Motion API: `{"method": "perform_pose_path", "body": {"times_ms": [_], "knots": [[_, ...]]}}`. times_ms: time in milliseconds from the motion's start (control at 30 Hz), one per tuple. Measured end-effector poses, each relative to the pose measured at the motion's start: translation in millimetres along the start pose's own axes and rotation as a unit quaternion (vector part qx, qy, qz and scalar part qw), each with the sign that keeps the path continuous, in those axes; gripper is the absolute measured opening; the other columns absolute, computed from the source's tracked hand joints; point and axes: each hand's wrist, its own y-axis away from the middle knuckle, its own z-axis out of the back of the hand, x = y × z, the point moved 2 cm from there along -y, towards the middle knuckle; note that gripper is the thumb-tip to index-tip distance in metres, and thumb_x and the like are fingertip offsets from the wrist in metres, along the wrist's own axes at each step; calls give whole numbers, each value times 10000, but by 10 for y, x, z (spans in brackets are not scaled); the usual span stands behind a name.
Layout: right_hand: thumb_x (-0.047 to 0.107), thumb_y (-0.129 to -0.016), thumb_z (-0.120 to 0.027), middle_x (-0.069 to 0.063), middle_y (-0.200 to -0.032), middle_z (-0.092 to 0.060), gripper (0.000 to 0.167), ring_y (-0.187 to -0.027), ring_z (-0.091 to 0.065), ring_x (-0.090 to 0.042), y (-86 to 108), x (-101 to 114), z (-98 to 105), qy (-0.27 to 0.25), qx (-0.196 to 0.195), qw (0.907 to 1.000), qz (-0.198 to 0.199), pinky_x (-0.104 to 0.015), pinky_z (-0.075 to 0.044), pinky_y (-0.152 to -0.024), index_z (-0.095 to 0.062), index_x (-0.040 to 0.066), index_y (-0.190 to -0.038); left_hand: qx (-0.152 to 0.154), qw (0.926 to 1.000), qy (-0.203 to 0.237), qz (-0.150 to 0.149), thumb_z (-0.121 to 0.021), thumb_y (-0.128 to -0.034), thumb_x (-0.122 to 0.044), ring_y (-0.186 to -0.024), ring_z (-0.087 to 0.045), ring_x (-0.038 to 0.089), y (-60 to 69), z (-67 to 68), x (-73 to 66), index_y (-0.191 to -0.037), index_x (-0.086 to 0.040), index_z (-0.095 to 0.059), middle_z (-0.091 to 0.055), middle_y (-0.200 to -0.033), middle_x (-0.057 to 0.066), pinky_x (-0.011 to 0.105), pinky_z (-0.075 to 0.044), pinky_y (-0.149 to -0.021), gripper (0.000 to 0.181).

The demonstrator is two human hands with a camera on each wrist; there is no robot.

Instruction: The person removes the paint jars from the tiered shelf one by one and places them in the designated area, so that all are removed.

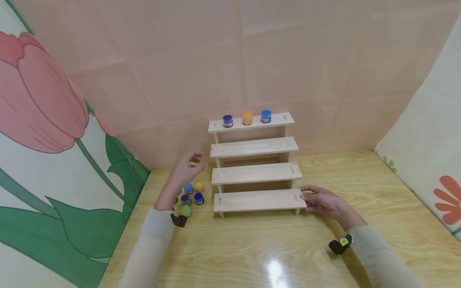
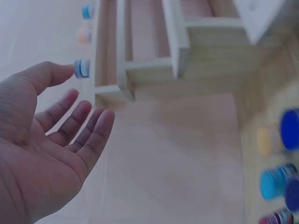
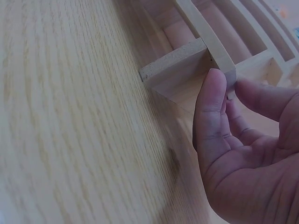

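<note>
A pale wooden stepped display rack (image 1: pixel 257 174) stands on the table. On its top step sit a purple-lidded paint jar (image 1: pixel 227 121), an orange-lidded jar (image 1: pixel 247 119) and a blue-lidded jar (image 1: pixel 266 116). My left hand (image 1: pixel 188 167) hovers beside the rack's left side, holding nothing; its fingers are loosely bent and apart in the left wrist view. Below it, several jars, among them a dark-blue-lidded one (image 1: pixel 199 199), stand on the table. With thumb and fingers, my right hand (image 1: pixel 322 202) pinches the right end of the lowest step (image 3: pixel 219 56).
The wood-grain table (image 1: pixel 245 248) extends in front of the rack. Behind it hangs a pinkish cloth backdrop (image 1: pixel 187 80). A tulip-printed panel (image 1: pixel 54 100) borders the left, and a white panel with a red flower (image 1: pixel 448 200) the right.
</note>
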Motion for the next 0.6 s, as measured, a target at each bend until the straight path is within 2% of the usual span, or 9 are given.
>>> {"method": "perform_pose_path", "body": {"times_ms": [133, 267, 467, 600], "knots": [[103, -1017, -600, -27, -991, -734, 262, -850, -705, -135, 1, -2, 2, 3, 0, 10000, 2, -274, -610, -722, -525, 155, -1264, -12, 9994, 326, -91, -705, -952, -198, -1215, -581, 363, -240, -36, -126, -1327, -22, -591, -587, -1337, 187, 483, -523, -1010, 430], [105, -1018, -600, -29, -996, -733, 272, -858, -706, -138, -2, -3, 7, 27, 0, 10000, -6, -279, -612, -729, -517, 152, -1272, 20, 9977, 678, 61, -709, -946, -192, -1237, -570, 381, -425, -66, -208, -1339, -15, -576, -576, -1364, 210, 502, -525, -996, 451], [107, -1017, -602, -30, -995, -731, 270, -854, -703, -136, -7, 4, 7, 49, 16, 10000, -23, -276, -610, -725, -514, 150, -1269, -64, 9945, 1022, 234, -713, -933, -122, -1238, -579, 358, -625, -74, -314, -1343, -14, -576, -586, -1373, 193, 482, -522, -1000, 446], [103, -1021, -594, -29, -990, -733, 251, -851, -705, -134, 0, 8, 9, 54, 28, 10000, -14, -271, -611, -720, -523, 158, -1255, -74, 9935, 1118, 207, -709, -934, -102, -1237, -580, 346, -744, -85, -409, -1346, -31, -574, -594, -1367, 159, 469, -524, -1003, 439]]}}
